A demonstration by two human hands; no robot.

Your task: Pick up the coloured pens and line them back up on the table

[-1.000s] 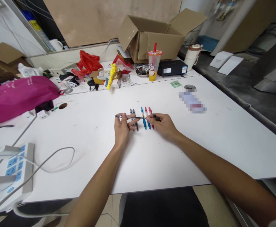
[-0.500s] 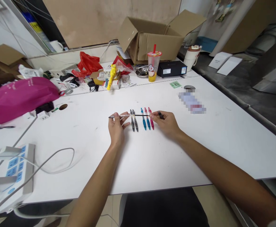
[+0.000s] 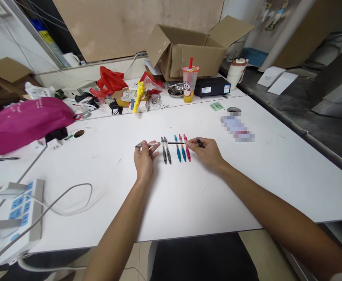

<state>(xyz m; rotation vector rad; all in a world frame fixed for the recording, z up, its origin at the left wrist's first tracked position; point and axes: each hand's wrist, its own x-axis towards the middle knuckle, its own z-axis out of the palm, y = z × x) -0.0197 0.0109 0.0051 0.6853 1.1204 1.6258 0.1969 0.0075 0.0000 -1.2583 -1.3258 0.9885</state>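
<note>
My left hand (image 3: 143,162) is closed on a pen barrel (image 3: 153,144), clear with a grey end, held level above the white table. My right hand (image 3: 207,152) pinches a thin black pen refill (image 3: 175,143), which points left toward the barrel. A dark pen part (image 3: 199,142) also sticks out of the right hand's grip. Below and between the hands lie several pens in a row. Two grey pens (image 3: 166,152) are nearer my left hand; blue pens (image 3: 179,151) and a pink pen (image 3: 187,150) are nearer the right.
A power strip (image 3: 36,222) with cables lies at the left, near a magenta bag (image 3: 33,121). Along the back stand a drink cup (image 3: 188,84), a black box (image 3: 212,86) and an open cardboard box (image 3: 197,56). A tape roll (image 3: 234,109) is at the right.
The view has shifted very slightly. Both hands keep nearly the same pose, with the refill still pointing toward the barrel.
</note>
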